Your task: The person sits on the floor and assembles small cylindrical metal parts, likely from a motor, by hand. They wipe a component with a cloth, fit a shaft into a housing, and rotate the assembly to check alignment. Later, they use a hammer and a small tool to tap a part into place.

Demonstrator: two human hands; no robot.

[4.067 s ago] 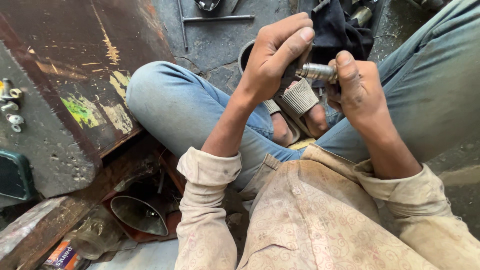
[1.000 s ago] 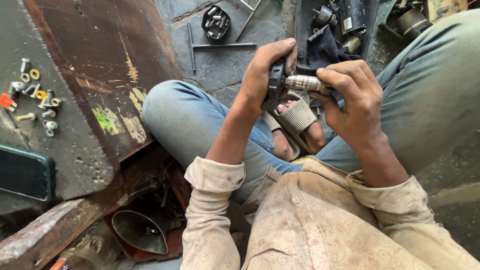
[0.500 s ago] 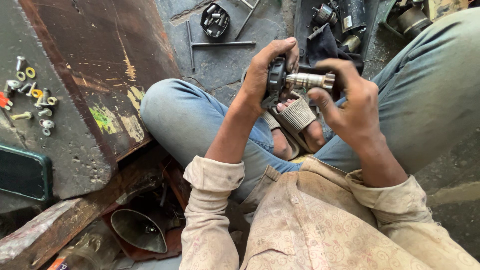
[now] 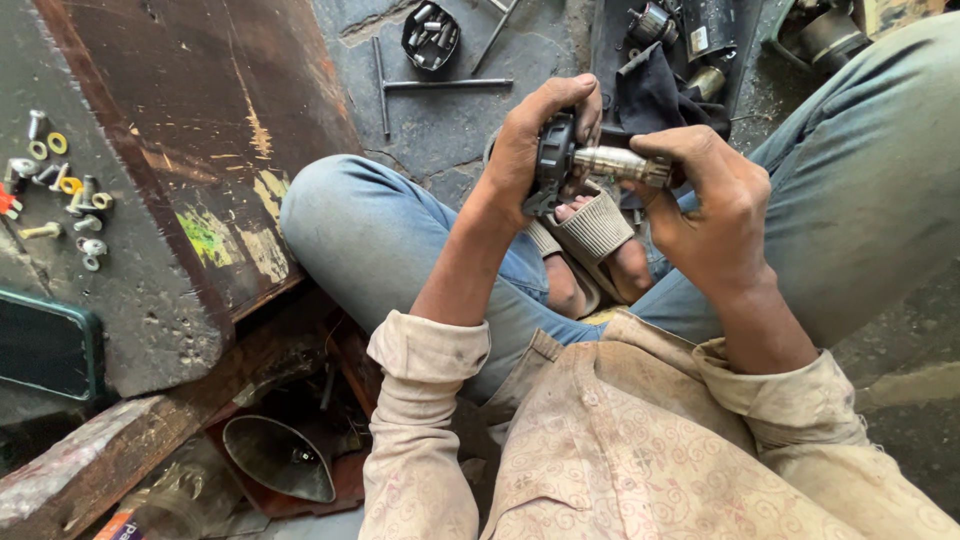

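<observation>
My left hand (image 4: 535, 140) grips a black round toothed part (image 4: 553, 160) above my crossed legs. A shiny metal cylinder (image 4: 618, 163) sticks out of that part to the right, lying level. My right hand (image 4: 712, 205) is closed around the cylinder's right end, thumb and fingers over it. Both hands are dark with grease. A dark cloth (image 4: 655, 95) lies just behind the hands. My sandalled foot (image 4: 595, 235) rests below them.
A rusty metal slab (image 4: 190, 150) lies at left with several bolts and washers (image 4: 60, 190) on it. On the floor behind are a T-handle wrench (image 4: 440, 85), a small black bowl of bits (image 4: 430, 35) and engine parts (image 4: 690, 25). A metal funnel (image 4: 280, 460) sits at bottom left.
Over four seconds the view has shifted and the hands sit a little lower. The metal cylinder now lies level between both hands. In the last half second almost nothing has moved.
</observation>
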